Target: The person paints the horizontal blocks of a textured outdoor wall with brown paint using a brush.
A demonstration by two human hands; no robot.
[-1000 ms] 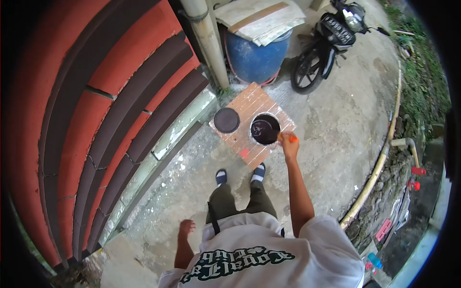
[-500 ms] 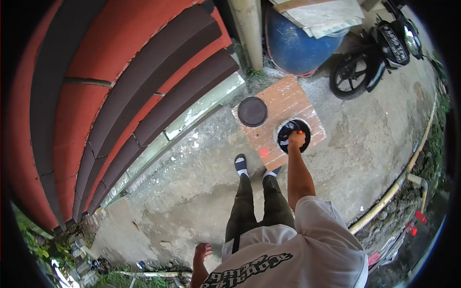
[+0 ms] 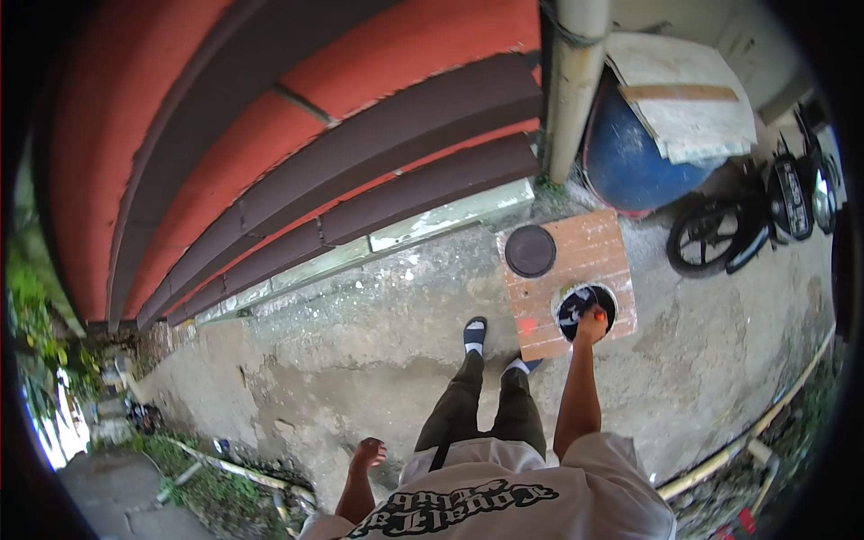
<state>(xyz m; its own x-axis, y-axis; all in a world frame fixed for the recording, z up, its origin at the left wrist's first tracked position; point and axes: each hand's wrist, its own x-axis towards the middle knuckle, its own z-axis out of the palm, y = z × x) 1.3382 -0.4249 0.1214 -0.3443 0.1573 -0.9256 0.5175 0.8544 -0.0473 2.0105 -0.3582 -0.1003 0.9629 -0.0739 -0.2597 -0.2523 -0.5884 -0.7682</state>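
At the near right corner of the board [image 3: 589,247], the open paint can [image 3: 574,303] stood upright with dark contents and pale streaks on its inner wall. The right hand [image 3: 591,328] reached down over its near rim, fingers clenched around an orange-handled tool [image 3: 600,315] whose working end was hidden inside the can. The can's dark round lid [image 3: 530,251] lay flat near the board's far left corner, apart from the can. The person's sandalled feet [image 3: 474,335] stood on the concrete [image 3: 360,342] just beside the board's near left edge, one toe almost touching it. The left hand [image 3: 368,453] hung by the hip, well apart from the can, fingers slack and holding nothing as far as could be told at that size. Beyond the board rose a red and brown striped wall [image 3: 315,135], with a pale pipe [image 3: 567,90], a blue barrel [image 3: 634,162] and a parked motorbike [image 3: 747,225] further off. As a judgement, the can sat so close to the board's corner that a sideways push on the tool could tip it or slide it off onto the concrete. A heavily loaded tool could drip on the board or the nearer sandal, and a foot could catch the board's edge.
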